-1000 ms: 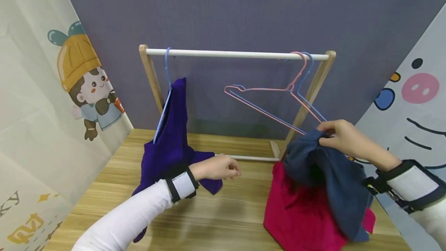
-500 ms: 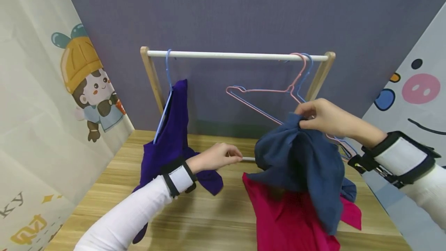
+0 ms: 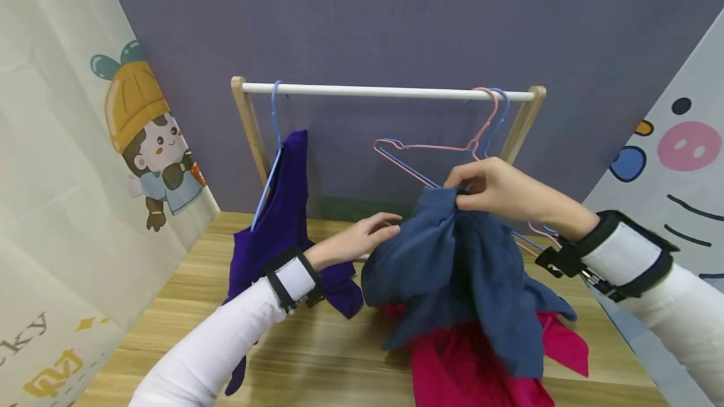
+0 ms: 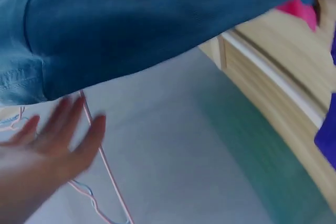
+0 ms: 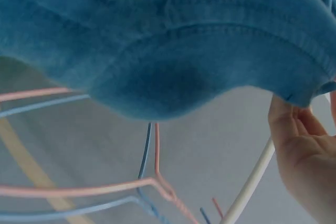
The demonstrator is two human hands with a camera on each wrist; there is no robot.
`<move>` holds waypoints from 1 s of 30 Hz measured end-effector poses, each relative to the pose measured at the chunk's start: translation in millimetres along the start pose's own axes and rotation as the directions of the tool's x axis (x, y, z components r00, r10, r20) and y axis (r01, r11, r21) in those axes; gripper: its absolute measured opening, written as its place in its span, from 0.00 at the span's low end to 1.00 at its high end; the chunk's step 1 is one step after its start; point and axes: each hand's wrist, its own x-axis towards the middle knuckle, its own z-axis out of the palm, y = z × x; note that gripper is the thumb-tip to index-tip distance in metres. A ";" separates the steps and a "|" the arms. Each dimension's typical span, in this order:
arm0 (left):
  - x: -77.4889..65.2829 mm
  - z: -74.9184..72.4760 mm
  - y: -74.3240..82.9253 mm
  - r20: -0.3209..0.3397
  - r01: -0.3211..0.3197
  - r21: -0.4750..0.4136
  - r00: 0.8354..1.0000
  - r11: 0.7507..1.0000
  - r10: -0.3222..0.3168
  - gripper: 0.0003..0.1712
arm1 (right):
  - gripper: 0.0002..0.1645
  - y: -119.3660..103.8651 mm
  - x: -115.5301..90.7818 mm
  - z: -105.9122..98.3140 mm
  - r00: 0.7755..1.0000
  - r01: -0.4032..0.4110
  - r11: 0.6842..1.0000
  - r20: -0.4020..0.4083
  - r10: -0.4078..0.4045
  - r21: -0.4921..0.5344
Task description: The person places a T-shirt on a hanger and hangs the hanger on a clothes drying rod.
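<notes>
My right hand pinches the stitched upper edge of a dark blue garment between thumb and fingers, and its cloth hangs down in folds. In the right wrist view, a seamed band curves along the blue garment, up to the right hand at its corner. My left hand reaches in from the left with fingers extended, right at the garment's left side. Its spread fingers lie just under the cloth edge in the left wrist view. Behind the blue garment, a pink hanger and a blue hanger hang together.
A rack with a white rail stands on the wooden table. At its left, a purple garment hangs on another blue hanger. A crimson garment lies on the table below the blue one, partly covered.
My right hand has carried the blue garment left and up, in front of the hangers. My left hand has risen slightly toward it, its fingers straightening. The crimson garment has shifted a little left.
</notes>
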 end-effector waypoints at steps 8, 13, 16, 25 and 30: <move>2.8 7.0 10.0 0.064 0.029 -0.130 0.998 0.991 -0.021 0.32 | 0.09 8.3 0.0 23.2 0.997 -0.064 0.998 0.039 0.064 -0.012; 2.7 7.3 11.8 0.013 -0.005 -0.216 1.000 0.976 0.008 0.17 | 0.08 21.8 -5.6 35.9 0.992 -0.114 0.993 0.053 0.113 0.022; 3.1 7.3 9.2 -0.039 -0.042 -0.246 0.999 0.968 0.034 0.10 | 0.07 32.9 -10.8 44.7 0.987 -0.149 0.987 0.063 0.146 0.055; -0.4 3.7 8.3 -0.187 -0.120 -0.179 0.979 0.977 0.086 0.08 | 0.07 70.5 -35.1 79.4 0.985 -0.168 0.973 0.068 0.159 0.159; 1.6 2.2 4.0 -0.237 -0.180 -0.161 0.961 0.970 0.139 0.08 | 0.11 77.3 -45.3 102.1 0.972 -0.228 0.955 0.095 0.214 0.190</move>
